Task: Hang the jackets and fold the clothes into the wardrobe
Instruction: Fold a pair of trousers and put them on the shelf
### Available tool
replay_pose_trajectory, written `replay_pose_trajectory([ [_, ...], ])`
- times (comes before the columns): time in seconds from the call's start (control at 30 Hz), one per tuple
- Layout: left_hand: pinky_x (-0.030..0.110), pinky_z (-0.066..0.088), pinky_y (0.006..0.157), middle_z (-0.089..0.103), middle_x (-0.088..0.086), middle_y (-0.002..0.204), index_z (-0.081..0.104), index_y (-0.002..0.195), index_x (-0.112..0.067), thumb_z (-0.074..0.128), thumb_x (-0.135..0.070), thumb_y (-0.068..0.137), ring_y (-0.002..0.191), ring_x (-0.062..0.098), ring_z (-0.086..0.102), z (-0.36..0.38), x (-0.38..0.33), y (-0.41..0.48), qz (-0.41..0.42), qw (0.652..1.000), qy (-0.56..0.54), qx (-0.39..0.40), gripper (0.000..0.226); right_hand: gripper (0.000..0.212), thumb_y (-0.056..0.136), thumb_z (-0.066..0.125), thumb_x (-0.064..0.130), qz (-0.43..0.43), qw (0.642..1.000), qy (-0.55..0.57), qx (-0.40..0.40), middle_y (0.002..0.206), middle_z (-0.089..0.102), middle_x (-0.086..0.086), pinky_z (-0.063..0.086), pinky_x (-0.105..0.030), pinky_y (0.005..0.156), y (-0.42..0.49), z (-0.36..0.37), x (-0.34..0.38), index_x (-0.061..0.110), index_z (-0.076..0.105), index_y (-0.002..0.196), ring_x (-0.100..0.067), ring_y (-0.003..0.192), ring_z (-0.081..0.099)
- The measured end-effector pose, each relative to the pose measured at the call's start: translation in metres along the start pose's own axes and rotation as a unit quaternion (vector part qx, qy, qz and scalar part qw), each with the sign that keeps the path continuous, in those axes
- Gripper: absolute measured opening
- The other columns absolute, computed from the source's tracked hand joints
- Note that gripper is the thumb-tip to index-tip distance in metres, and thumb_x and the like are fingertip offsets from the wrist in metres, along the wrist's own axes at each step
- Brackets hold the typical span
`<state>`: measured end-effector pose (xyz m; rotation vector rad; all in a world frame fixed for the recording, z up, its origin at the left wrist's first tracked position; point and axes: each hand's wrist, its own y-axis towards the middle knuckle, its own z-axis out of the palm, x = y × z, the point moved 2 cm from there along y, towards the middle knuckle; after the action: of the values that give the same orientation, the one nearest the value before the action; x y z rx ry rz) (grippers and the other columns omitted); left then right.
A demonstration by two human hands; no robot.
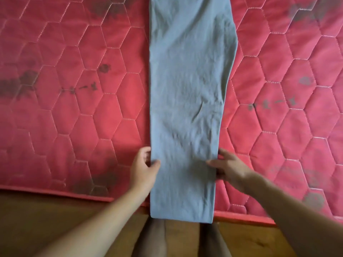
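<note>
Both hands pinch grey garment (pixel 187 101) edges; left hand (pixel 143 168), right hand (pixel 229 168).

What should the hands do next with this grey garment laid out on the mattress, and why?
Probably lift the near end and fold it away, up over the middle. The grey garment already lies as one long narrow strip on the red mattress, its near end hanging past the edge, and the left hand and right hand pinch its two side edges there.

The cloth (pixel 187 108) is plain pale blue-grey, with no print. The mattress (pixel 74 108) under it is red-pink, quilted in a pale stitched hexagon pattern, with dark grey smudges toward 9 o'clock
</note>
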<state>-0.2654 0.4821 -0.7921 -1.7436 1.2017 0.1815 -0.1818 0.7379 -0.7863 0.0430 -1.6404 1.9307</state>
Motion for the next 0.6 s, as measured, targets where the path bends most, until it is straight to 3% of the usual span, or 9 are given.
replay_pose_trajectory([
  [0.07,0.039,0.054,0.072,0.071,-0.004,0.091,0.051,0.123,-0.029,0.069,-0.008,0.087,0.08,0.014,0.068,0.003,0.025,-0.03,-0.05,0.999,0.002,0.022,0.046,0.043,0.093,0.06,-0.008,0.024,1.0,-0.002,-0.001,0.115,0.075,-0.009,0.061,-0.039,0.074,-0.017,0.008,-0.04,0.018,0.064,0.126,-0.028,0.102,0.074],
  [0.17,0.045,0.055,0.074,0.071,0.0,0.09,0.036,0.135,-0.032,0.063,-0.01,0.09,0.077,0.023,0.068,0.001,0.057,-0.064,-0.043,0.994,0.08,0.062,0.057,0.051,0.087,0.063,-0.013,0.058,0.998,-0.02,-0.004,0.109,0.077,-0.005,0.06,-0.037,0.074,-0.036,0.015,-0.087,0.018,0.061,0.127,-0.023,0.099,0.074],
  [0.3,0.032,0.046,0.066,0.066,-0.001,0.09,0.026,0.15,-0.052,0.048,0.0,0.099,0.06,0.018,0.054,-0.015,0.07,-0.093,0.017,0.991,0.017,0.134,0.077,0.082,0.069,0.048,-0.007,0.032,0.984,-0.174,-0.018,0.094,0.07,-0.014,0.048,-0.034,0.059,-0.06,0.02,-0.103,0.028,0.044,0.142,-0.017,0.071,0.065],
  [0.37,0.025,0.047,0.075,0.068,0.001,0.106,0.041,0.145,-0.05,0.04,0.012,0.096,0.077,0.018,0.06,-0.025,0.064,-0.093,0.092,0.985,0.02,0.145,0.08,0.101,0.077,0.04,-0.018,-0.035,0.981,-0.191,-0.023,0.102,0.071,-0.01,0.047,-0.029,0.056,-0.067,0.017,-0.096,0.05,0.025,0.151,-0.014,0.066,0.062],
  [0.43,0.014,0.042,0.096,0.063,-0.022,0.124,0.062,0.131,-0.035,0.037,0.018,0.087,0.105,-0.001,0.061,-0.033,0.056,-0.085,0.193,0.966,0.063,0.163,0.074,0.118,0.079,0.036,-0.024,-0.087,0.98,-0.18,-0.003,0.111,0.072,0.008,0.05,-0.028,0.054,-0.072,0.015,-0.087,0.068,0.012,0.148,-0.022,0.066,0.064],
  [0.47,0.013,0.041,0.099,0.063,-0.026,0.123,0.067,0.127,-0.027,0.038,0.017,0.084,0.109,-0.004,0.06,-0.035,0.051,-0.079,0.244,0.949,0.097,0.172,0.069,0.117,0.078,0.035,-0.026,-0.097,0.979,-0.181,0.01,0.111,0.072,0.015,0.052,-0.031,0.053,-0.072,0.014,-0.084,0.066,0.017,0.149,-0.025,0.067,0.066],
  [0.53,0.014,0.044,0.097,0.067,-0.017,0.115,0.07,0.127,-0.015,0.044,0.014,0.082,0.107,0.004,0.062,-0.038,0.04,-0.069,0.333,0.913,0.166,0.168,0.059,0.101,0.078,0.034,-0.025,-0.125,0.965,-0.229,0.006,0.095,0.073,0.021,0.059,-0.039,0.056,-0.069,0.011,-0.082,0.047,0.047,0.147,-0.022,0.066,0.067],
  [0.57,0.017,0.046,0.094,0.069,-0.008,0.109,0.071,0.126,-0.012,0.046,0.011,0.083,0.103,0.01,0.062,-0.038,0.035,-0.064,0.381,0.889,0.205,0.151,0.054,0.087,0.078,0.037,-0.022,-0.171,0.94,-0.295,-0.024,0.089,0.072,0.022,0.061,-0.044,0.061,-0.067,0.008,-0.081,0.037,0.06,0.139,-0.019,0.069,0.068],
  [0.6,0.021,0.047,0.091,0.069,-0.003,0.103,0.072,0.123,-0.01,0.047,0.007,0.083,0.098,0.015,0.061,-0.038,0.029,-0.06,0.428,0.861,0.239,0.137,0.05,0.074,0.078,0.043,-0.017,-0.25,0.887,-0.383,-0.059,0.093,0.073,0.02,0.062,-0.046,0.067,-0.065,0.008,-0.076,0.028,0.068,0.131,-0.018,0.077,0.069],
])
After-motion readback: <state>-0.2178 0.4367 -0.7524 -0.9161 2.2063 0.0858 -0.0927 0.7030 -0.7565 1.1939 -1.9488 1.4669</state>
